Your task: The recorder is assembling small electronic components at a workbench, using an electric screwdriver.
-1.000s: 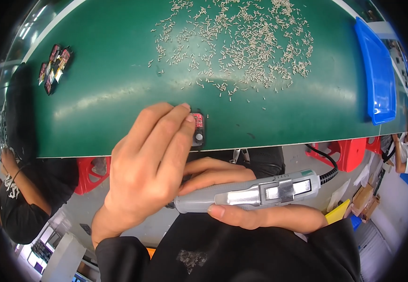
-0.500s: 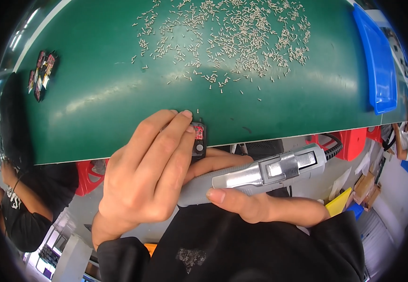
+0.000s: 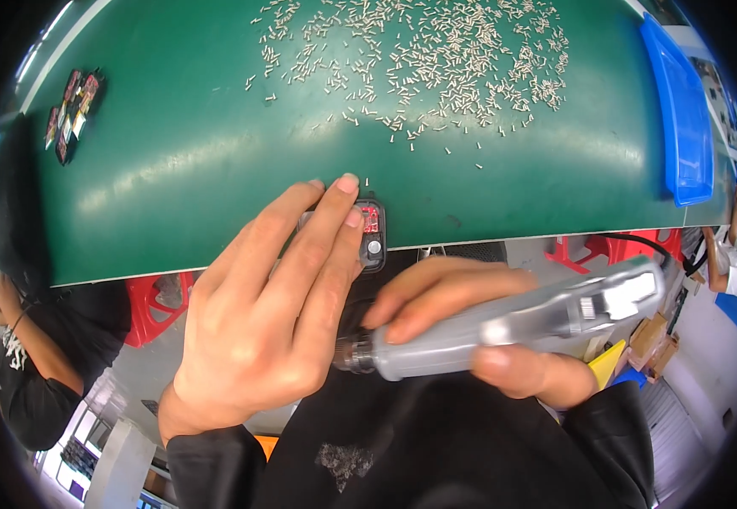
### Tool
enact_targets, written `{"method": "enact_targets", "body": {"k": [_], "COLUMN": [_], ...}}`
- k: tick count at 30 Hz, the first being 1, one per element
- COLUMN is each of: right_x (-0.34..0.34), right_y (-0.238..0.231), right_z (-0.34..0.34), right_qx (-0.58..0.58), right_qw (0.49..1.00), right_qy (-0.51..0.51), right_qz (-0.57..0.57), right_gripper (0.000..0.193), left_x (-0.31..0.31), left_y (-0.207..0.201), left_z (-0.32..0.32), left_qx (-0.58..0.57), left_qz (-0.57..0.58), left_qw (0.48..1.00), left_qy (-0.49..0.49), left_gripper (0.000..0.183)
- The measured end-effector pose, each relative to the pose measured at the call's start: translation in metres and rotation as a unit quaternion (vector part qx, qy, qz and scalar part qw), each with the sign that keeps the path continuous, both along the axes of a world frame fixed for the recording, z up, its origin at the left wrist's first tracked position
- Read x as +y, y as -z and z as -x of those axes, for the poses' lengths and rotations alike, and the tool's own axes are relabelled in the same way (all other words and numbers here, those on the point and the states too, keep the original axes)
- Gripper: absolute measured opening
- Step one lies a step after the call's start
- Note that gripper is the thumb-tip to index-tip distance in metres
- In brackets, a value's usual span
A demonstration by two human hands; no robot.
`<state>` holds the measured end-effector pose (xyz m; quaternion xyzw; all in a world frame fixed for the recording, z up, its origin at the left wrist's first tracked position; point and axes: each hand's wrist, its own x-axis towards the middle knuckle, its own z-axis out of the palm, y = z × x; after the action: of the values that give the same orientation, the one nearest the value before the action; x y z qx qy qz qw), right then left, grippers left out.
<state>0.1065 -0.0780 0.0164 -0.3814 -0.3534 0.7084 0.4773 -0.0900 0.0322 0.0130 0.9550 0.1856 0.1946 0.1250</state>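
Green table (image 3: 173,170). Blue tray (image 3: 684,119) at table's right end. Grey handheld power tool (image 3: 436,346) off table's near edge, right hand (image 3: 457,290) wrapped round it. Left hand (image 3: 267,314) at table's near edge, fingers over small black device (image 3: 374,234) there; can't tell if gripping, thumb hidden. Silver screws (image 3: 466,55) scattered, table's far half.

And it's black all over here: a dark top (image 3: 445,433) with a cracked, greyish patch (image 3: 343,464) up front, black sleeves (image 3: 216,462), short-nailed bare hands (image 3: 258,318)!
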Motion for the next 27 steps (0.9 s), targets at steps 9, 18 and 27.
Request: {"method": "enact_targets", "body": {"k": [9,18,27], "right_x": [0.009,0.052,0.062], "right_y": [-0.009,-0.041,-0.036], "right_z": [-0.037,-0.043,-0.044], "right_qx": [-0.032,0.085,0.071], "right_qw": [0.963,0.942,0.961], "right_qy": [0.160,0.204,0.157], "right_qz": [-0.216,-0.252,-0.216], "right_gripper": [0.063,0.056,0.038], "left_x": [-0.007,-0.010,-0.016], "left_y": [0.007,0.011,0.016], "left_z": [0.003,0.004,0.002], "left_qx": [-0.009,-0.019,-0.042], "left_qz": [0.009,0.024,0.022], "left_qw": [1.000,0.998,0.997], "left_qy": [-0.026,-0.047,-0.067], "left_gripper": [0.045,0.046,0.045]}}
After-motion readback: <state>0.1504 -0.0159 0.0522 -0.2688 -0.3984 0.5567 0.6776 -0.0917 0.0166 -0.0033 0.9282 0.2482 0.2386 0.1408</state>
